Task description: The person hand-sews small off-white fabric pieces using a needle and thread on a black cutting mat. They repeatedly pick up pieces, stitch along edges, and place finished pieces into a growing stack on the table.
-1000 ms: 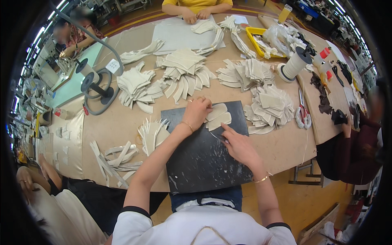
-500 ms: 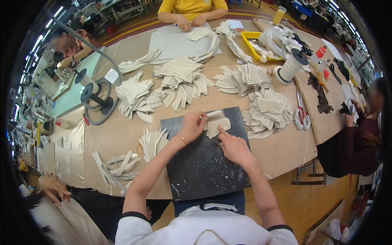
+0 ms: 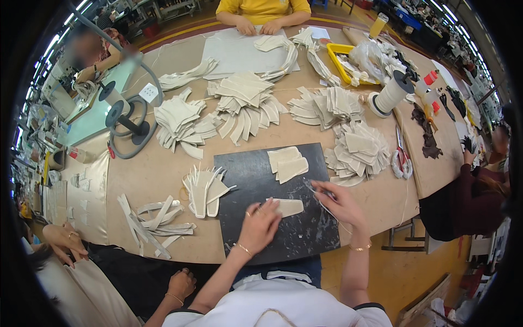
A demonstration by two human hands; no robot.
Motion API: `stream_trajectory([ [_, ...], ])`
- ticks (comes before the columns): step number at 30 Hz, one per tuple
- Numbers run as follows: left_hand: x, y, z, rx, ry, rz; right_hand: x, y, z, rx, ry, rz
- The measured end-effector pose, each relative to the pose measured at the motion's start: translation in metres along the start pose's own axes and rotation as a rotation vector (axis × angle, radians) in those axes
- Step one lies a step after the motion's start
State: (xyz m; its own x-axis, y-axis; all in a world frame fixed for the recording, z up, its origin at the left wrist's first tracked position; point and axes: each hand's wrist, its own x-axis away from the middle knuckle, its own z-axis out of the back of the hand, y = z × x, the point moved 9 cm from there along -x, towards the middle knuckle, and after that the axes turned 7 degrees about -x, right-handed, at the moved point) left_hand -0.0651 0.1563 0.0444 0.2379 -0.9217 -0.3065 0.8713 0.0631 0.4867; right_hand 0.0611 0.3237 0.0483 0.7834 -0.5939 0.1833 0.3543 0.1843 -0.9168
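Note:
A single cream cut piece lies flat on the black board in front of me. My left hand rests at its left end, fingers extended over it. To the right of that piece, my right hand is raised with its fingers drawn together. From them runs a thin pale strip; its exact kind is hard to make out. Beyond both hands, a few overlapping cream pieces lie near the board's far edge. More cream pieces with pale edging fan out at the board's left edge.
Loose pale strips lie at left. Stacks of cream pieces spread beyond the board. Scissors and a thread spool stand right. A yellow tray is farther back. Co-workers sit around the table; one person's hand is beside my left arm.
Both hands have come nearer to me, away from the overlapping pieces at the board's far edge. A single cream piece now lies mid-board under my left fingers. My right hand has a thin strip.

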Motion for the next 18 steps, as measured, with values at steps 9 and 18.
stream_trajectory([
  [9, 0.03, -0.01, -0.014, 0.069, -0.046, 0.05, 0.115, -0.015, 0.022, -0.045, -0.059, -0.181],
  [18, 0.054, 0.0, -0.003, 0.119, -0.133, 0.029, 0.087, -0.069, -0.084, 0.293, -0.3, 0.088],
])
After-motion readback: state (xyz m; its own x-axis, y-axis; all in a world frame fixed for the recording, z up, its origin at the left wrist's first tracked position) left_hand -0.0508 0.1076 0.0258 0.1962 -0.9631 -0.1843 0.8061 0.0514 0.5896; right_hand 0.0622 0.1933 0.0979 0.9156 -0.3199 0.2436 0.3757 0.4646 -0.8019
